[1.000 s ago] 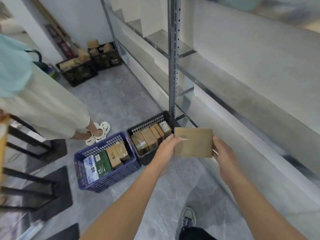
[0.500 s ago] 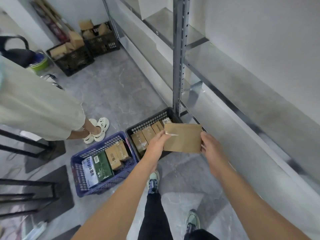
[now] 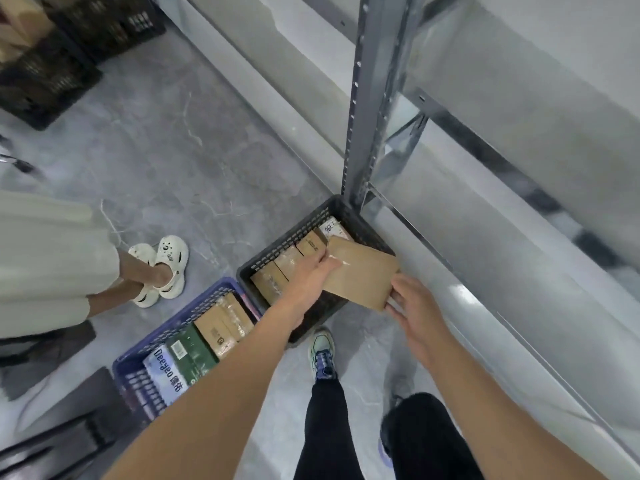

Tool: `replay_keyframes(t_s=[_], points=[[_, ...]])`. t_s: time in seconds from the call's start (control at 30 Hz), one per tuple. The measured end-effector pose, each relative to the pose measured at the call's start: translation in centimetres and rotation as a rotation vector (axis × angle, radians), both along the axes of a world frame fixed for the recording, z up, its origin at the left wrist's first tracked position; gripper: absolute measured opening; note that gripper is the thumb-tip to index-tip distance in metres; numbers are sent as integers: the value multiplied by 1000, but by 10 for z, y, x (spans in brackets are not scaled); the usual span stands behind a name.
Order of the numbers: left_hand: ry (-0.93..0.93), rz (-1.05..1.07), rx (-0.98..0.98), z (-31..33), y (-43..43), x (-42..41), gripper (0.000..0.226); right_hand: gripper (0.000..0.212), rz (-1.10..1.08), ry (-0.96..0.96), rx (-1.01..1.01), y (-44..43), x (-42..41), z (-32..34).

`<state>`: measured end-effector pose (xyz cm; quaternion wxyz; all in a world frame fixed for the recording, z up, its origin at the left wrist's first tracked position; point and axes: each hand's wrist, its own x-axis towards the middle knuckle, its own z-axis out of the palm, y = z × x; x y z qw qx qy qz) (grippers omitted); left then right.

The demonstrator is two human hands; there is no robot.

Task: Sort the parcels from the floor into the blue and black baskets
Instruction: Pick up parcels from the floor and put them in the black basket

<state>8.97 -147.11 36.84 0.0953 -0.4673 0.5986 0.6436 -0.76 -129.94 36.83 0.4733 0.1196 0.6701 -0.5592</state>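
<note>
A flat brown cardboard parcel (image 3: 360, 273) hangs tilted over the right end of the black basket (image 3: 313, 216). My left hand (image 3: 308, 280) grips its left edge and my right hand (image 3: 410, 301) holds its lower right corner. Several brown parcels stand on edge inside the black basket. To its left sits the blue basket (image 3: 138, 379), which holds brown boxes, a green box and a white-and-blue pack.
A grey metal rack post (image 3: 363, 109) and low shelf stand right behind the black basket. A person in a pale skirt and white clogs (image 3: 162, 268) stands left of the baskets. Black crates (image 3: 52, 74) with parcels sit at the far left. My feet are below the baskets.
I have stepped closer and leaned down. The parcel, held in both hands, has come down and tilted over the black basket.
</note>
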Motion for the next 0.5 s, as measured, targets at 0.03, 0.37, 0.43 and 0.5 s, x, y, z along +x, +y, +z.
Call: replay_keyframes(t_s=[0.03,0.37,0.43,0.5], points=[[-6,-20,-14,-11,-11,-6,58,35,-28,-24,9,-10,-2,-13],[-148,-168,-77,-187,-84,-88,82,24,-279,-236,81,-85,-57,-187],[-162,-194,-134,-229,-94,-106,85,32,-337,-297,61,-97,-69,-235],[-201,-234,-177,-264,-104,-123,81,36,-385,-353,35,-107,-81,-281]])
